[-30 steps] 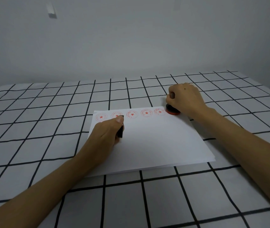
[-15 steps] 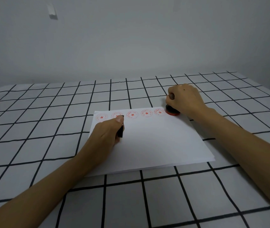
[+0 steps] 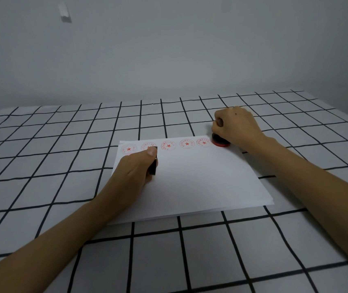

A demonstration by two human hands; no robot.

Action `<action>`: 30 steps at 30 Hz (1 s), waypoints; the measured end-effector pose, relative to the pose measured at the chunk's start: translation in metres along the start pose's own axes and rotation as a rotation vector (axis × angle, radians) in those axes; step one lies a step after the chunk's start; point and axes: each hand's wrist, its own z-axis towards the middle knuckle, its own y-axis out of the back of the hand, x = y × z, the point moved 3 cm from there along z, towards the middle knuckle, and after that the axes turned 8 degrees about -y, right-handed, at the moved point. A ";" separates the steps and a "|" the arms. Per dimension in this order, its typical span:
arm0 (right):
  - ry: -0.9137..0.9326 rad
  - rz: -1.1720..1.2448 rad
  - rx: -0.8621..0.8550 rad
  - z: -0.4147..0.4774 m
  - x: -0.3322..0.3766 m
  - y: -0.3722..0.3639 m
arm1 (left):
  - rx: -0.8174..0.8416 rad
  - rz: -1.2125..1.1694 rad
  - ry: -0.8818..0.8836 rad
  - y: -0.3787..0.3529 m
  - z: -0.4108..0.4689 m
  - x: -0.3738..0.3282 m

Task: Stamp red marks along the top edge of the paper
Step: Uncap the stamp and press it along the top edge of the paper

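Note:
A stack of white paper (image 3: 200,178) lies on the checked tablecloth. Several round red marks with a star (image 3: 187,143) run along its top edge. My right hand (image 3: 235,125) is closed around a round stamp (image 3: 220,142) with a black body and red base, pressed down at the paper's top right corner. My left hand (image 3: 136,168) rests on the paper's left part, curled around a small black object (image 3: 153,166), and partly covers the second mark from the left.
The table (image 3: 63,144) is covered by a white cloth with a black grid and ends at a grey wall behind. A small white fitting (image 3: 64,12) hangs on the wall at upper left.

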 end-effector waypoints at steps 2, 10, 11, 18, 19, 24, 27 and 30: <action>0.001 -0.003 0.012 0.000 0.000 0.000 | 0.015 0.016 -0.007 0.000 0.000 -0.001; -0.023 0.007 0.027 -0.001 0.001 -0.004 | 0.033 -0.047 -0.004 -0.001 -0.002 0.000; -0.027 0.011 0.025 -0.001 0.001 -0.003 | 0.031 -0.056 -0.007 0.000 -0.001 0.002; -0.028 0.006 0.015 -0.001 0.000 -0.003 | 0.058 -0.045 -0.013 0.000 0.000 0.010; -0.025 0.005 0.013 -0.001 0.000 -0.003 | 0.046 -0.055 -0.001 0.000 0.000 0.010; -0.024 0.002 0.007 -0.002 0.002 -0.001 | 0.032 -0.063 -0.037 0.002 -0.001 0.005; -0.026 0.001 0.010 -0.002 0.001 0.000 | 0.033 -0.081 -0.016 0.001 -0.002 0.004; -0.013 -0.019 0.012 -0.002 0.002 0.002 | 0.025 -0.097 0.008 0.001 -0.003 0.004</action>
